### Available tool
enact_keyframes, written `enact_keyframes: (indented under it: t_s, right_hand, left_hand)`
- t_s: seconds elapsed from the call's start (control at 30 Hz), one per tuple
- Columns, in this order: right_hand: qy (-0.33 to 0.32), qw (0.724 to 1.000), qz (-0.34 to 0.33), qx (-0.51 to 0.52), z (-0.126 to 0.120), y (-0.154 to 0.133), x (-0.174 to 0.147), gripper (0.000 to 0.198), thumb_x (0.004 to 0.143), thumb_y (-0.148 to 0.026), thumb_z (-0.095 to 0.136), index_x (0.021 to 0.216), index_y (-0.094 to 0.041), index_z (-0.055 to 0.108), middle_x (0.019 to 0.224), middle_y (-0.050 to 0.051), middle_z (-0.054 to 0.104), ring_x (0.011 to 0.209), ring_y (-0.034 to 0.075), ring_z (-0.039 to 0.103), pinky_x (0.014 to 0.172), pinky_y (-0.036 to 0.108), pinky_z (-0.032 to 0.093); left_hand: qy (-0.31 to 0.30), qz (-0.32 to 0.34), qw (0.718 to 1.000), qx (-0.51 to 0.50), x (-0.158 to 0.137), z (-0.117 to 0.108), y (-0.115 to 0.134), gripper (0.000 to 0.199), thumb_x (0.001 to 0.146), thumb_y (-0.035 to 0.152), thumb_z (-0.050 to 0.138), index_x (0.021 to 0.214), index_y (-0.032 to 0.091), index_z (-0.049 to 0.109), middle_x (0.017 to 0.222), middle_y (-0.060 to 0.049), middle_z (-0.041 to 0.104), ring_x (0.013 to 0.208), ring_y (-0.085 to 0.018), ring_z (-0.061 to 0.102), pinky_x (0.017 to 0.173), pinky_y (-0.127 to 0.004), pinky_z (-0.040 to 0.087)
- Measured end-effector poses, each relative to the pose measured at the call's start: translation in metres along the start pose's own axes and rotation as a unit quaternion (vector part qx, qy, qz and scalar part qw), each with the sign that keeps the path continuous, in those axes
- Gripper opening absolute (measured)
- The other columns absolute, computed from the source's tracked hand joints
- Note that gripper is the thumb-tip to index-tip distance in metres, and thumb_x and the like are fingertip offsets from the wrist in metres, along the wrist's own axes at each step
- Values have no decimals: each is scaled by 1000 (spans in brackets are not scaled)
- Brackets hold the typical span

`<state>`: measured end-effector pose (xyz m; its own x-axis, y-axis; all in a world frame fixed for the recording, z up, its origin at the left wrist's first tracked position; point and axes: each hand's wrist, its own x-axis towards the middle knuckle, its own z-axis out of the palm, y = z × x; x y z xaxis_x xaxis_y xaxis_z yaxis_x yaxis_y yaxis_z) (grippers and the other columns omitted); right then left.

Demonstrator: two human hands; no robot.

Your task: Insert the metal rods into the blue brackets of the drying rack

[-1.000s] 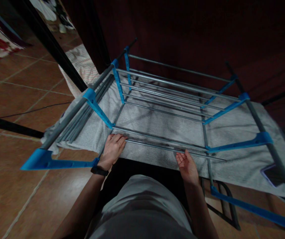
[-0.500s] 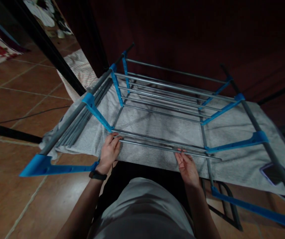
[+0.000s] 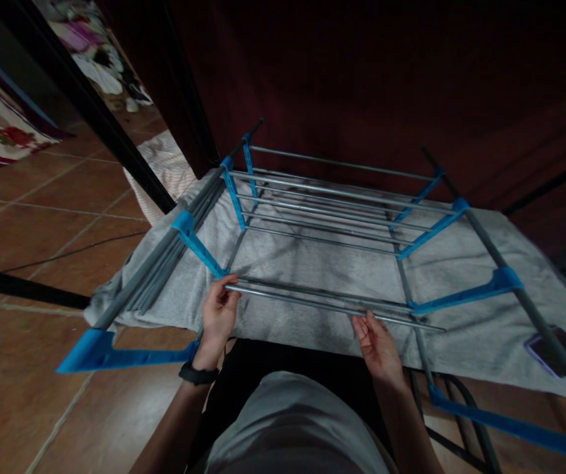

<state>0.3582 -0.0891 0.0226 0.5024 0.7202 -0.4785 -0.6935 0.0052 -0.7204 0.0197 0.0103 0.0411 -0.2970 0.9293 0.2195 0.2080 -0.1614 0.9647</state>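
Observation:
A thin grey metal rod [image 3: 303,303] lies crosswise between my hands. Its left end is pinched in the fingers of my left hand [image 3: 220,315], close to a blue plastic bracket [image 3: 203,249]. My right hand [image 3: 379,345], palm turned up, grips the same rod nearer its right end, which sticks out past the fingers. Around it stands a partly built rack with grey tubes as side posts [image 3: 503,253] and blue brackets. Several crossbars [image 3: 327,209] join the brackets at the far side. Another bar runs just behind the held rod.
Grey cloth [image 3: 312,263] covers the surface under the rack. Several loose grey tubes [image 3: 172,263] lie along its left side. A phone [image 3: 557,349] rests at the right by a post. Dark metal bars [image 3: 100,118] cross the left, over a tiled floor [image 3: 41,243].
The view has tilted up slightly, so the rack appears lower. The rod's left end has come clear of my left hand's fingers into plainer sight; both hands keep hold of it.

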Motion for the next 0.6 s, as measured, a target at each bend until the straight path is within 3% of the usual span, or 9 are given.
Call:
enact_keyframes:
  t_s: [0.27,0.43,0.6]
  right_hand:
    - [3,1000,24,11,-2,-2,2,21,71,-30,88,74,-22,68,74,-3,71,75,11,71,85,25,62]
    - [-16,1000,15,11,2,-3,-5,20,70,-28,88,75,-22,69,77,-4,73,77,11,71,90,26,60]
    - [-26,999,-11,17,4,-5,-7,21,68,-26,89,73,-22,69,82,-4,73,82,11,71,96,28,58]
  left_hand:
    - [-8,-20,995,-94,-7,0,30,35,85,38,68,117,25,66,104,-3,69,74,-13,62,76,-30,53]
    - [7,-38,987,-157,-9,1,46,40,87,38,69,124,27,61,90,0,67,71,-12,62,75,-29,53]
    - [16,-85,966,-242,-11,8,67,39,81,35,76,116,23,65,87,1,68,70,-10,61,72,-25,51]
